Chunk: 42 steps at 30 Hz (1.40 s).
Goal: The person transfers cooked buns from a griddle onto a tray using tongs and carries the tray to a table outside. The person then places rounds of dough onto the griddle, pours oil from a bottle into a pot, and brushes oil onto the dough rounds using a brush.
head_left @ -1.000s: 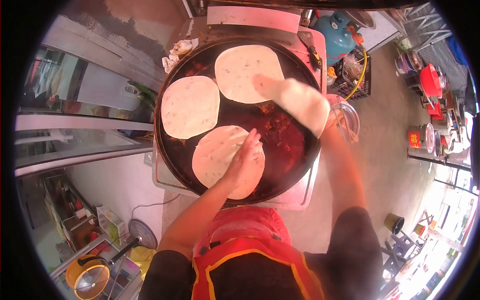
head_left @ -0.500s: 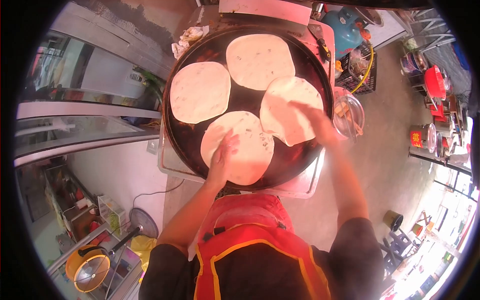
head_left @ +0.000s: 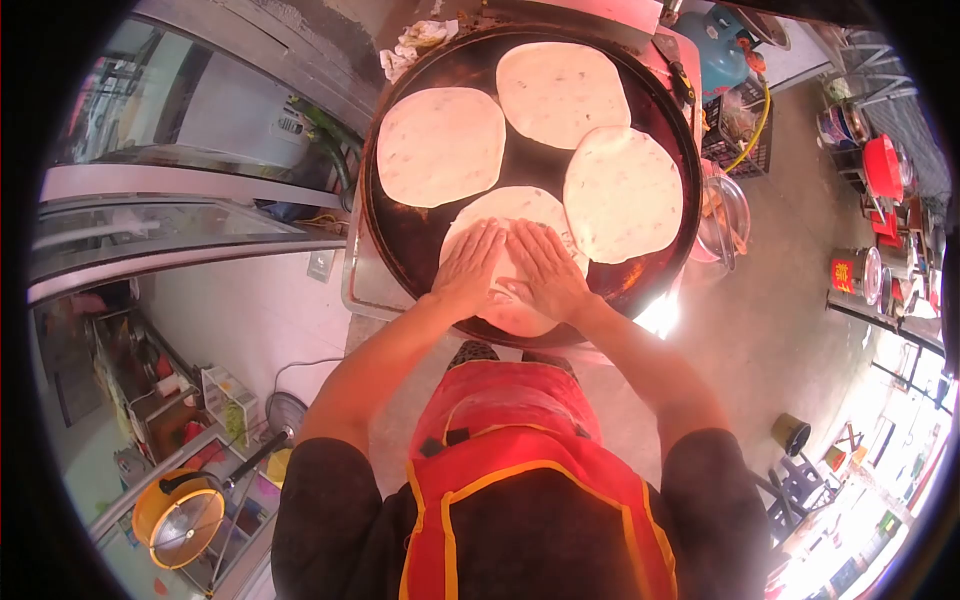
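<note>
Several pale round flatbreads lie on a wide, dark griddle pan (head_left: 530, 165). My left hand (head_left: 470, 268) rests flat on the left side of the nearest flatbread (head_left: 515, 205), fingers stretched out. Beside it, my right hand (head_left: 547, 272) lies flat on the same flatbread, fingertips close to the left hand's. Another flatbread (head_left: 625, 195) touches or slightly overlaps this one on the right. Farther back are a left flatbread (head_left: 441, 146) and a far flatbread (head_left: 562, 93). Greenish flecks show in the dough.
A crumpled white cloth (head_left: 415, 45) sits by the pan's far left rim. At the right rim are a spatula (head_left: 675, 68) and a clear-lidded bowl (head_left: 725, 220). Behind stand a blue gas cylinder (head_left: 722, 50) and a black crate (head_left: 738, 128). An orange lamp-like fixture (head_left: 180, 515) is lower left.
My right hand has moved left from the right-hand flatbread onto the nearest one, beside my left hand. The right-hand flatbread now lies flatter. The whole view has shifted slightly.
</note>
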Tool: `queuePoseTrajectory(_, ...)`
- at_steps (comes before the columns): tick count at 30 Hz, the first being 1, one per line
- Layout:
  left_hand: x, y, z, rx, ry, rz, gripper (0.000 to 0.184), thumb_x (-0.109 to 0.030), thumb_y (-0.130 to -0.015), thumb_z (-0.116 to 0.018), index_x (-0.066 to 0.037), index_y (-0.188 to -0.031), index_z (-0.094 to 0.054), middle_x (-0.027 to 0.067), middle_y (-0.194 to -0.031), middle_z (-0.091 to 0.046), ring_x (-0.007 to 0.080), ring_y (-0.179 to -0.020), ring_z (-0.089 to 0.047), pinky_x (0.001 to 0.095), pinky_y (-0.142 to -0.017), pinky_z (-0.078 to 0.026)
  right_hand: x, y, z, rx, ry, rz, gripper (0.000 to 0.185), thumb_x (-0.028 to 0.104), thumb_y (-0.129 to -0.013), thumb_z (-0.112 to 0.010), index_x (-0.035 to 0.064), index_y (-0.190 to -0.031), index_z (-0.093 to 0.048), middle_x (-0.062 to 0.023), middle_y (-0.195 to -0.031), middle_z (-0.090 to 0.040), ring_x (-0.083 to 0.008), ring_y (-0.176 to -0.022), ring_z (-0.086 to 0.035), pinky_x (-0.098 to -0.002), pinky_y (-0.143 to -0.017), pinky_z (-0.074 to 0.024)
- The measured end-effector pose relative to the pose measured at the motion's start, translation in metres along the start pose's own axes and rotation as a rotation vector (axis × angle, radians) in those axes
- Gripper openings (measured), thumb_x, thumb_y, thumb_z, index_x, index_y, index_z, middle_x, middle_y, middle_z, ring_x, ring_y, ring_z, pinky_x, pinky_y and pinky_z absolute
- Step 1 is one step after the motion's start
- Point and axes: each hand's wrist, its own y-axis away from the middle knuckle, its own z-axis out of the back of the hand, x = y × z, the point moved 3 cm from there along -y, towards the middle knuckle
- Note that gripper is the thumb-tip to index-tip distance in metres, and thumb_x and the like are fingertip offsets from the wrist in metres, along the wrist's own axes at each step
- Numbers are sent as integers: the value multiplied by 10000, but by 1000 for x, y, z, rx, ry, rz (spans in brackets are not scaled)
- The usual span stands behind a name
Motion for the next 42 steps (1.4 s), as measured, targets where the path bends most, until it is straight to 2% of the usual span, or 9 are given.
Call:
queuePoseTrajectory(3,13,-1,3,19,42,-52,967,-427,-687,-711,23,-1385,-215,178,-1467,-170,289,-1380,-116,383,-1125,-123,8,0,-12,-73,-21,-73,632,432,-868,-490,16,-1329,-373,-160,-1417,-308,-299,-1323,-271,-467,-1088,-182)
queuePoseTrajectory(9,23,-3,20,41,34,-166,876,-366,-714,-701,28,-1363,-266,182,-1439,-242,301,-1358,-188,383,-1113,-179,16,3,-7,10,-52,-229,648,417,-908,-393,15,-1395,-247,-158,-1464,-216,-292,-1373,-157,-466,-1112,-92)
queuePoseTrajectory(12,2,-23,18,-81,62,-173,741,-301,-778,-649,27,-1346,-305,185,-1424,-274,304,-1350,-208,391,-1107,-192,-45,9,15,-172,196,-373,654,287,-884,-479,-33,-1390,-216,-194,-1463,-194,-326,-1365,-162,-472,-1106,-101)
queuePoseTrajectory(13,-8,-33,15,-102,74,-172,707,-286,-793,-631,26,-1342,-313,186,-1422,-279,304,-1349,-210,394,-1106,-194,-63,3,36,-238,80,-531,674,251,-875,-504,-41,-1394,-189,-214,-1458,-189,-348,-1360,-162,-470,-1104,-103)
queuePoseTrajectory(17,-42,-83,3,-173,89,-137,628,-273,-848,-562,19,-1346,-315,185,-1421,-283,305,-1350,-210,409,-1106,-182,-122,-4,25,-272,199,-717,694,337,-890,-460,-18,-1408,-166,-185,-1474,-161,-328,-1373,-127,-458,-1111,-74)
queuePoseTrajectory(22,-60,-113,-9,-111,53,-137,608,-273,-860,-546,18,-1343,-317,174,-1426,-276,291,-1354,-202,419,-1110,-167,-131,17,23,-147,226,-614,711,443,-887,-416,34,-1420,-182,-153,-1478,-180,-309,-1376,-127,-471,-1110,-67)
queuePoseTrajectory(31,-76,-145,-6,-197,-47,-169,697,-324,-818,-593,36,-1343,-307,187,-1415,-293,279,-1347,-221,407,-1112,-151,-170,19,38,-224,269,-624,714,430,-885,-427,29,-1418,-173,-154,-1476,-184,-309,-1373,-139,-476,-1108,-71)
queuePoseTrajectory(37,-66,-156,-4,-60,21,-138,692,-326,-821,-592,42,-1335,-311,192,-1411,-299,301,-1338,-237,413,-1106,-167,-176,15,33,-179,215,-644,687,380,-899,-434,13,-1415,-167,-169,-1476,-169,-310,-1374,-130,-472,-1108,-75)
queuePoseTrajectory(42,-5,-195,23,-384,1,118,608,-263,-868,-523,55,-1337,-303,227,-1403,-296,332,-1325,-258,415,-1105,-167,-198,-71,50,-276,227,-433,671,334,-893,-456,12,-1413,-181,-173,-1468,-194,-319,-1367,-161,-446,-1110,-107)
